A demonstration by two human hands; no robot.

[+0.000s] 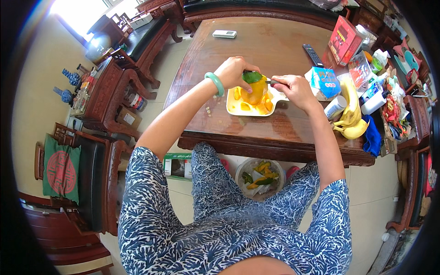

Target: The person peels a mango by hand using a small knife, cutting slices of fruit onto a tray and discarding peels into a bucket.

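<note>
My left hand (237, 74), with a pale green bangle on the wrist, grips a partly peeled orange-yellow fruit or squash (254, 94) from its left side. A patch of green skin (252, 77) remains on its top. My right hand (292, 86) holds a small dark-handled tool (273, 82), probably a knife, against the right side of the piece; its working end is mostly hidden. Beneath is a white tray with a handle (233, 111), holding several cut orange chunks (261, 109).
Pale seeds (208, 110) lie on the wooden table (213, 125) left of the tray. Bananas (350, 106), a white canister (335, 107), a blue packet (323, 81) and a remote (312, 55) stand or lie to the right. A bin (260, 178) with green and orange peelings is between my knees.
</note>
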